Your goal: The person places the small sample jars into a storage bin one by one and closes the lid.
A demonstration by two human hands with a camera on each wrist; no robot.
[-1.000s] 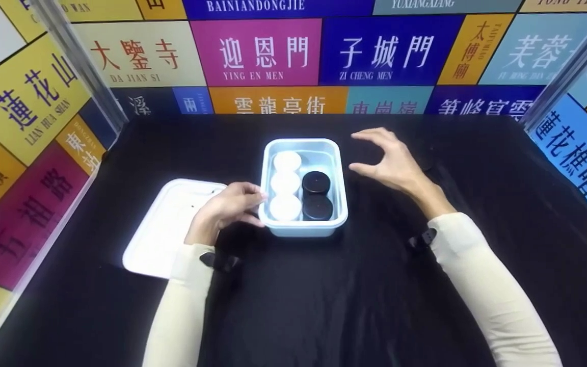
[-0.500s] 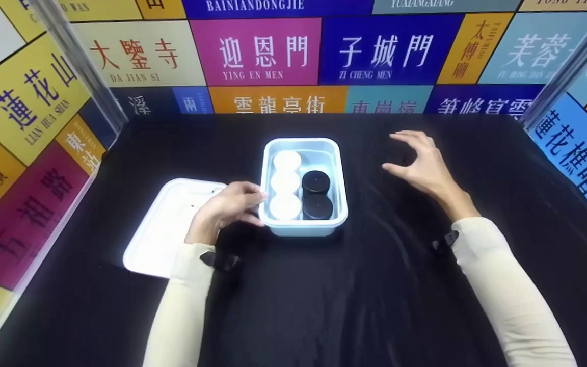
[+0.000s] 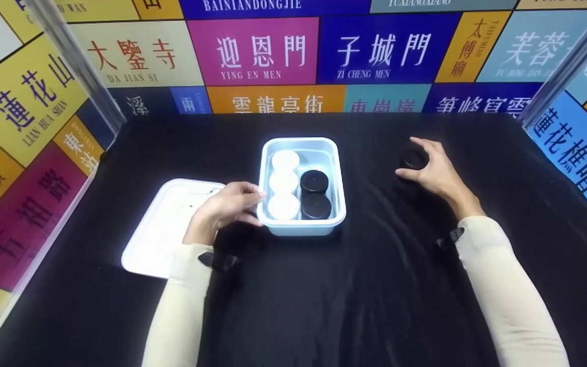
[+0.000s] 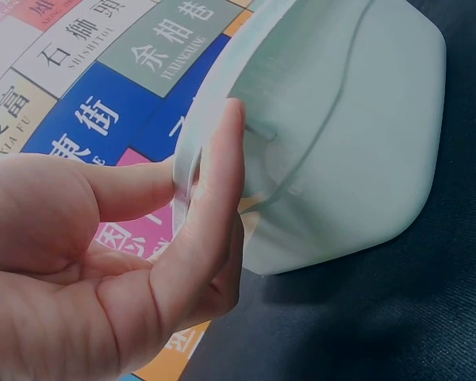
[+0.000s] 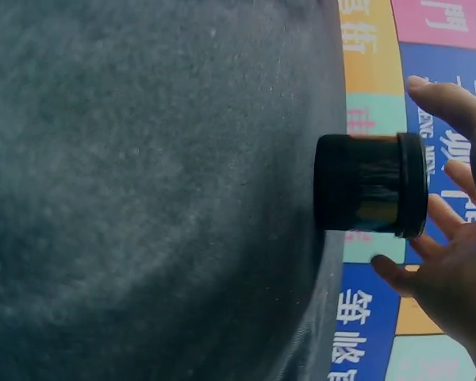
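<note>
In the head view a pale blue plastic box (image 3: 303,230) stands mid-table. My left hand (image 3: 227,206) pinches its left rim between thumb and fingers; the left wrist view shows the grip on the box wall (image 4: 365,143). Inside are three white-topped round jars (image 3: 284,182) in a column, with two black-lidded jars (image 3: 315,181) to their right. At the right, another black jar (image 3: 414,159) stands upright on the cloth. My right hand (image 3: 441,173) spreads thumb and fingers around this jar, and the right wrist view shows gaps between the fingers and the jar (image 5: 365,182).
A white lid (image 3: 156,234) lies flat left of the box, partly under my left forearm. Black cloth (image 3: 293,295) covers the table. Colourful printed panels (image 3: 258,51) wall in the back and sides, with metal posts at the corners.
My right hand has moved right, away from the box, to the lone black jar, its thumb and fingers now on either side of it. The left hand stays on the rim.
</note>
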